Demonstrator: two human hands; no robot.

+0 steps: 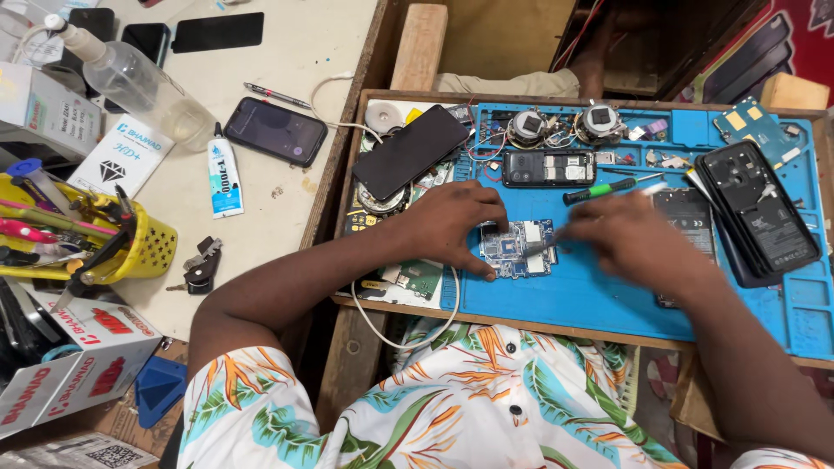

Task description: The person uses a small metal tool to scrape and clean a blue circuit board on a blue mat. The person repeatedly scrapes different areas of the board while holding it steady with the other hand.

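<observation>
A small blue circuit board lies on the blue work mat. My left hand rests on the board's left edge, fingers pressing it down. My right hand, blurred, holds a thin metal tool whose tip touches the board's right side. A green-handled screwdriver lies just beyond my right hand.
On the mat are an opened phone body, a dark phone, stacked black back covers and small parts. Left, on the table, sit a phone, a glue tube, a clear bottle and a yellow tool basket.
</observation>
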